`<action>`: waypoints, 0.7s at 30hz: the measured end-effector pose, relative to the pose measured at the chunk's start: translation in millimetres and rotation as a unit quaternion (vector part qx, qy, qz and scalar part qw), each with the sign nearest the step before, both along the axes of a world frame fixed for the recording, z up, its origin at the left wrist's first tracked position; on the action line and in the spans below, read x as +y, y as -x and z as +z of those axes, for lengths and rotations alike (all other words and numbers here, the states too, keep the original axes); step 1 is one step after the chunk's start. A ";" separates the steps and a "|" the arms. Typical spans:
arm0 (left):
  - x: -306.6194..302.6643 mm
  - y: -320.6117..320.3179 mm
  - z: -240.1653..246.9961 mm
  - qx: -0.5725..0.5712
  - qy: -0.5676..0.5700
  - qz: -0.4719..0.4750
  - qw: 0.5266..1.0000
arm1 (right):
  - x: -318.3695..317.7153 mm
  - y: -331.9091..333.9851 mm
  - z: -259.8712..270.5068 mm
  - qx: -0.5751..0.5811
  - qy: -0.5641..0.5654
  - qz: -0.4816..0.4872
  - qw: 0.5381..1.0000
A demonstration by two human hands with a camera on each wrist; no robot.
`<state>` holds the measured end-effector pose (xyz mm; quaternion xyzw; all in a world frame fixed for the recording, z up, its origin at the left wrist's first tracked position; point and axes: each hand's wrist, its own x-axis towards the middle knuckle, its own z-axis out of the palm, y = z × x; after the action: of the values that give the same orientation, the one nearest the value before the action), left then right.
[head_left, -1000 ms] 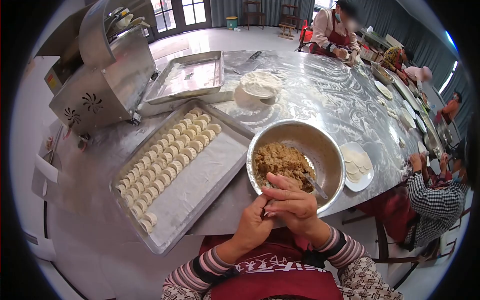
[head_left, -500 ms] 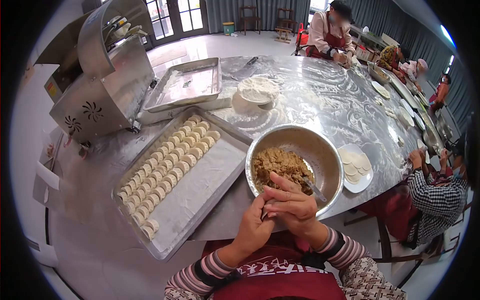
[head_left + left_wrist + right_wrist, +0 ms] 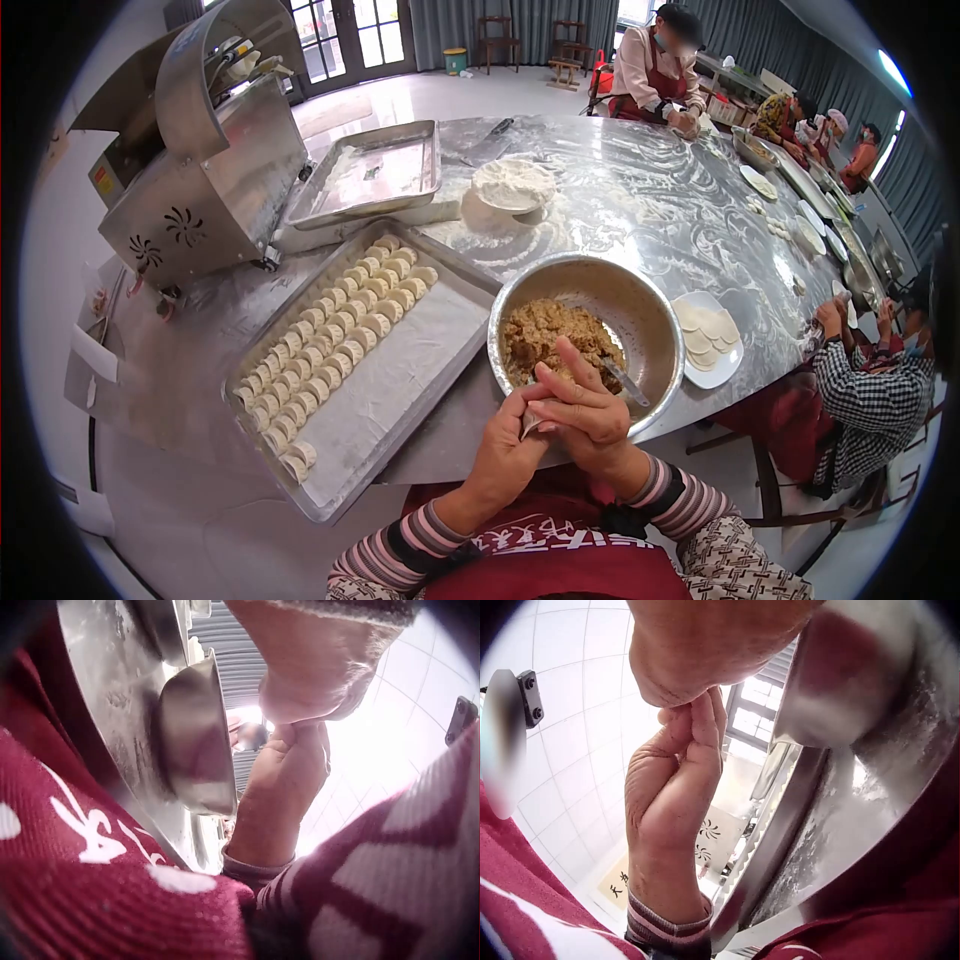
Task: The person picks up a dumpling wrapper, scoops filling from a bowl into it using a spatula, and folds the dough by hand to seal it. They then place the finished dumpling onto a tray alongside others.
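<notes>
Over the near rim of a steel bowl (image 3: 640, 412) of brown filling (image 3: 548, 328), both hands meet. A small whitish piece of dough (image 3: 530, 422) shows between them, mostly covered by the fingers. The left hand (image 3: 503, 452) grips it from the left with curled fingers. From the other side the right hand (image 3: 592, 425) pinches it, its upper fingers raised and slanting over the left fingertips. Both wrist views show the hands touching, the left hand (image 3: 676, 780) below the right hand (image 3: 712, 645) in the right one; neither shows the dough.
A utensil (image 3: 627, 382) leans inside the bowl. To its right lies a plate (image 3: 722, 372) of round wrappers (image 3: 702, 330). At left stands a tray (image 3: 400, 400) with rows of dumplings (image 3: 345, 335). Farther back are a flour bowl (image 3: 513, 185), an empty tray (image 3: 370, 175) and a machine (image 3: 215, 180).
The right hand's upper fingers have lifted and spread slightly, and more of the whitish dough shows between the hands. The head view has shifted a little.
</notes>
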<state>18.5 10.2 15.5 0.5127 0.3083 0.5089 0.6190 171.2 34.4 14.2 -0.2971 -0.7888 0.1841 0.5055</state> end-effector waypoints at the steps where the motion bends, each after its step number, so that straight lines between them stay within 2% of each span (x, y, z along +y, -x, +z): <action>1: -0.5 0.2 -0.4 -0.031 0.045 -0.012 0.998 | -1.1 2.5 2.3 0.020 0.013 -0.016 1.000; 2: -0.8 0.4 -1.0 -0.062 0.091 -0.022 0.994 | -2.7 4.1 4.6 0.019 0.011 -0.015 1.000; 4: 1.0 0.1 -7.0 -0.077 0.087 -0.024 0.993 | -8.1 5.6 7.0 0.055 0.031 -0.082 0.995; 8: -0.5 -7.7 -5.3 -0.111 0.082 -0.022 0.990 | -8.6 -0.2 -9.7 0.062 0.035 -0.086 0.994; 11: 0.6 -5.8 -9.5 -0.074 0.083 -0.021 0.994 | -7.0 -0.9 -9.8 0.008 -0.026 -0.092 0.995; 14: 2.8 -2.6 -16.4 -0.134 0.093 -0.039 0.986 | -12.0 6.4 -2.7 0.031 -0.001 -0.121 0.992; 16: 2.0 -4.8 -7.8 -0.109 0.078 -0.032 0.990 | -13.8 7.1 -4.7 0.097 0.026 -0.111 0.989; 19: 0.9 -7.0 -8.6 -0.091 0.085 -0.031 0.992 | -9.3 -0.2 -10.5 0.037 -0.006 -0.123 0.992; 21: 0.7 -7.3 -9.5 -0.099 0.103 -0.033 0.989 | -8.2 -0.3 -13.6 0.048 -0.001 -0.116 0.992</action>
<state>25.9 10.9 6.0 0.4032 0.2792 0.5019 0.7125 171.5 26.2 0.6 -0.3766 -0.7243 0.1377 0.5609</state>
